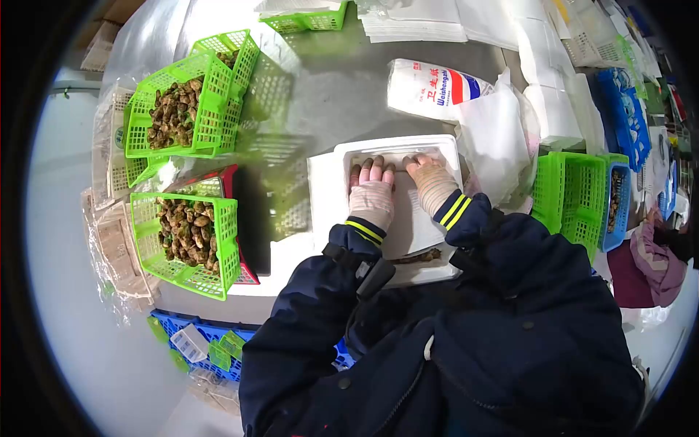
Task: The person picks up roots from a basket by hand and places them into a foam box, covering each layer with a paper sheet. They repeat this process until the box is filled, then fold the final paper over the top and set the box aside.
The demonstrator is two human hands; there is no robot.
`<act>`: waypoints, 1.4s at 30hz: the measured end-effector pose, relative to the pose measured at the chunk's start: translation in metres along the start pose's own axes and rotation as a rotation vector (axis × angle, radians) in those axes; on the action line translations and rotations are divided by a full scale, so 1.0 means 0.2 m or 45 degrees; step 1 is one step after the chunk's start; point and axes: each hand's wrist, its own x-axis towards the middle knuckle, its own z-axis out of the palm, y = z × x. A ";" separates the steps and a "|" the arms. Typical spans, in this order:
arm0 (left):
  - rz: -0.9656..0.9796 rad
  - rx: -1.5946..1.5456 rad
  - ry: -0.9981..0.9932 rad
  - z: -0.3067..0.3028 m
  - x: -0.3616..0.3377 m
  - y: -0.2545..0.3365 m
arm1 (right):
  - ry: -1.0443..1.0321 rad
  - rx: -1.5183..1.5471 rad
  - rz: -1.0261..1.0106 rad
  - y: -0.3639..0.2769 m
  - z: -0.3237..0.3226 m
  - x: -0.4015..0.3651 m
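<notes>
A white foam box (397, 141) lies in front of me with a sheet of white paper (413, 218) spread inside it. My left hand (373, 193), in a beige fingerless glove, rests palm down on the paper, its fingers stretched toward the far wall. Beside it, my right hand (432, 183), gloved the same way, reaches to the box's far right part with fingers extended. Neither hand shows anything gripped. Along the near side, brown pieces (422, 256) peek out from under the paper; most of what lies beneath is hidden.
Green baskets of brown mushroom-like pieces (175, 113) stand at left, with another green basket (138, 218) nearer, on a dark-topped scale. A wrapped paper pack (437, 89) lies beyond the box. Green baskets (571, 193) stand at right; another person's sleeve (659, 262) shows farther right.
</notes>
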 end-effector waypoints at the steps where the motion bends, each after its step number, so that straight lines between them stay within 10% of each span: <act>1: -0.005 -0.002 -0.004 0.00 0.00 0.00 | -0.006 0.000 -0.003 -0.01 -0.01 0.00; 18: -0.083 -0.066 -0.310 -0.04 -0.04 0.04 | 0.120 -0.454 -0.154 -0.01 -0.03 -0.04; 25: -0.081 -0.002 -0.183 0.02 0.00 0.00 | 0.019 0.142 -0.312 0.01 -0.40 -0.25; 28: -0.066 0.146 -0.683 -0.12 0.16 0.00 | -0.185 0.134 -0.568 0.03 -0.47 -0.41; 31: -0.011 0.186 -0.765 -0.20 0.24 -0.01 | 0.334 -0.165 -0.849 0.05 -0.39 -0.47; 37: 0.103 0.009 -0.866 -0.18 0.28 -0.12 | 0.106 0.254 0.021 0.02 -0.43 -0.24; 42: 0.156 -0.130 -1.010 -0.23 0.37 -0.14 | 0.130 0.153 0.188 0.07 -0.53 0.00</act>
